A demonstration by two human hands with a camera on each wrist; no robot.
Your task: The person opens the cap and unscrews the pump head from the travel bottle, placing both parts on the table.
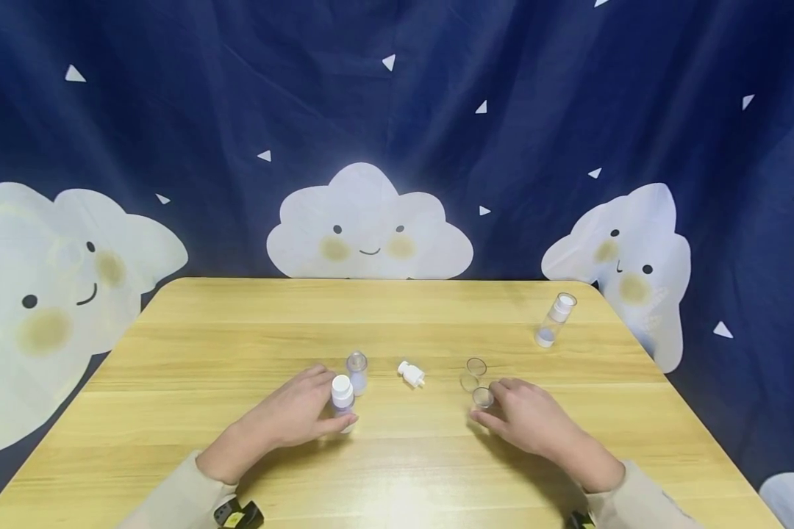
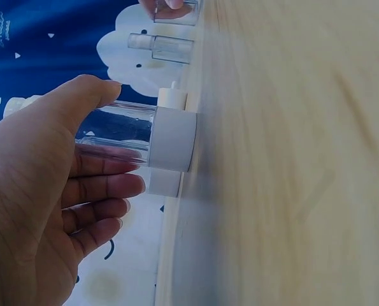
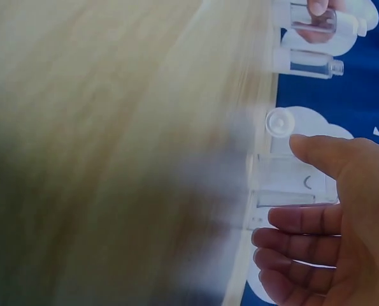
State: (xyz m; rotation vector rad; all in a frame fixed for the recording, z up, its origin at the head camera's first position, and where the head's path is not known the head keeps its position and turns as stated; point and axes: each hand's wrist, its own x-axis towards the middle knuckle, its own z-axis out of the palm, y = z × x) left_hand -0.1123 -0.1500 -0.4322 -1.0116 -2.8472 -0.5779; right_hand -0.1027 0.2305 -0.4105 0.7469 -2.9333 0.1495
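Note:
My left hand [image 1: 301,408] holds an upright clear bottle [image 2: 119,134] with a white top and white base, thumb on one side and fingers on the other. Just behind it stands another clear bottle [image 1: 357,373] with no pump on it. A small white pump head [image 1: 412,374] lies on its side between the hands. My right hand [image 1: 529,415] has thumb and fingers curled around a clear cylindrical cap [image 1: 482,397] on the table. Right behind that stands a second clear cap [image 1: 476,367]. In the right wrist view, the caps [image 3: 288,182] overlap between thumb and fingers.
A clear bottle [image 1: 556,319] with a white pump top and a clear cap over it stands at the back right. The wooden table [image 1: 238,323] ends at a dark blue curtain [image 1: 225,110] printed with clouds.

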